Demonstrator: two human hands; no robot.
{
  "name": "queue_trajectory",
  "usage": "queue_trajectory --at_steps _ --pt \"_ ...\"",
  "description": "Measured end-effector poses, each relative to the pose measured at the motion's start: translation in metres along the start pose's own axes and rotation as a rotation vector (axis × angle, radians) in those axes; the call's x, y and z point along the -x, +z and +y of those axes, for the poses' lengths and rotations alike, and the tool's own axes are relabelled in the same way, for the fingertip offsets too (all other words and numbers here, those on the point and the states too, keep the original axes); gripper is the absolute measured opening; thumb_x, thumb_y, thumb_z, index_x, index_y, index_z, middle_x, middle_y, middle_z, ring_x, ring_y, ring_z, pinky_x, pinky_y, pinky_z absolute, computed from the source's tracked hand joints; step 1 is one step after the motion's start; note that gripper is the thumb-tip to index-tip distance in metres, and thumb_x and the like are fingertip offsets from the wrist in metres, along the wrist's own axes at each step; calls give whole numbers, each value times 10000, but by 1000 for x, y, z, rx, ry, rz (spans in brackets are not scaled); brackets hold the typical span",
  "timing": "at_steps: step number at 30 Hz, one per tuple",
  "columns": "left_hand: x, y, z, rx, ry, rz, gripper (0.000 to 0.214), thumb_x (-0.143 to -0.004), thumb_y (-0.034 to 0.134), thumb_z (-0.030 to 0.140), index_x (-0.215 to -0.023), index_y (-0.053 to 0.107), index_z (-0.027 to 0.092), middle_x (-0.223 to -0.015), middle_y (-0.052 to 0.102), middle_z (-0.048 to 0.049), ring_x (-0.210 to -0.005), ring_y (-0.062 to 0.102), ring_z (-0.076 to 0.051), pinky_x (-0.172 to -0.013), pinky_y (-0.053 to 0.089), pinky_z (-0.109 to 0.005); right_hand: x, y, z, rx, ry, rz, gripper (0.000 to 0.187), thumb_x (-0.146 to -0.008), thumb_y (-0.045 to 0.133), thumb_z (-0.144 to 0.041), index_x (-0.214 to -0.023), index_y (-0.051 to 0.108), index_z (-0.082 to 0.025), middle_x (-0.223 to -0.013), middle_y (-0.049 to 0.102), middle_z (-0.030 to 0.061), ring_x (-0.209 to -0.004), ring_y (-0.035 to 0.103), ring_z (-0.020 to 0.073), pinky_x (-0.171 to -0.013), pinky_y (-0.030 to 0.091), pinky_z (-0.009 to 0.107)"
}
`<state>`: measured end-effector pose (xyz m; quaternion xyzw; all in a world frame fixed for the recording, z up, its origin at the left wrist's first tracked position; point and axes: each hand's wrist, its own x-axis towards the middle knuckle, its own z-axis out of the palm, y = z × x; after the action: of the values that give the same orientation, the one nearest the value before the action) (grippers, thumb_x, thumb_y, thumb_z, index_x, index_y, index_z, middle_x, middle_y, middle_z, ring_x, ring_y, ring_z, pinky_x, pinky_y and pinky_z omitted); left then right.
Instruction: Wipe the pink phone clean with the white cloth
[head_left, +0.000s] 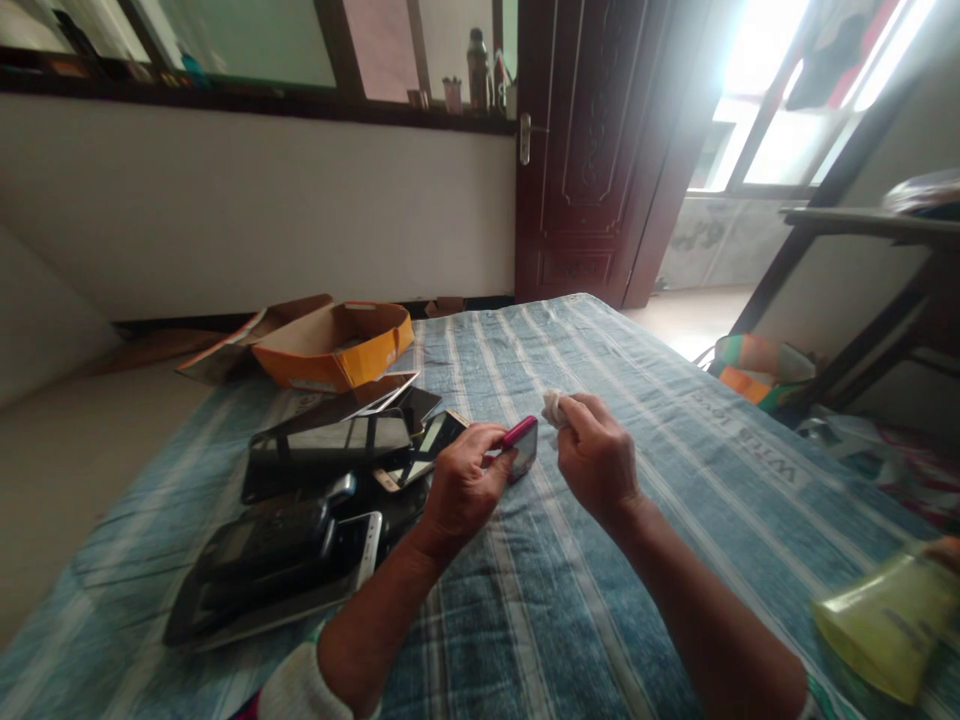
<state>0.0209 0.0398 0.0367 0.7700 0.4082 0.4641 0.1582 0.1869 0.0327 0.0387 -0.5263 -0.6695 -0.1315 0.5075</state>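
Note:
In the middle of the head view, my left hand (466, 478) grips a small phone (524, 450) with a pink-red edge, held upright and tilted above the cloth. Its fingers and thumb close on the phone's left side. To the right, my right hand (598, 455) is closed on a crumpled whitish wipe (553, 408), a short gap away from the phone. Beside my left hand lies a gold-and-white phone (431, 447). Left of it is a pile of black devices (262, 540), with a white-edged tablet (367, 555) partly under them.
An open orange cardboard box (330, 360) stands at the bed's far left. A striped blue cloth (600, 600) covers the surface. At the right edge lies a translucent yellow container (877, 630). A dark red door (592, 230) and a dark shelf (862, 222) stand beyond.

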Motion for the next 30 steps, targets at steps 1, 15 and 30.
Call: queue_trajectory --at_steps 1,15,30 --pt "0 0 0 13 -9 -3 114 -839 591 206 -907 675 170 -928 698 -72 -875 665 -190 -762 560 -289 0 -1 -2 -12 -19 -1 318 -811 425 -5 -938 662 -173 -879 653 57 -822 620 152 -719 480 222" --pt "-1 -1 1 34 -6 16 119 -802 595 167 -888 676 174 -904 702 -61 -836 668 -180 -744 565 -271 10 5 -5 115 -120 -155 234 -899 456 -99 -970 664 -179 -845 644 37 -690 581 123 -554 383 197" --pt "1 0 -1 96 -22 2 119 -808 586 151 -893 666 178 -928 681 -62 -847 664 -177 -744 587 -274 10 6 -12 90 -188 -139 248 -927 429 -102 -972 662 -175 -897 646 65 -817 599 146 -700 463 210"
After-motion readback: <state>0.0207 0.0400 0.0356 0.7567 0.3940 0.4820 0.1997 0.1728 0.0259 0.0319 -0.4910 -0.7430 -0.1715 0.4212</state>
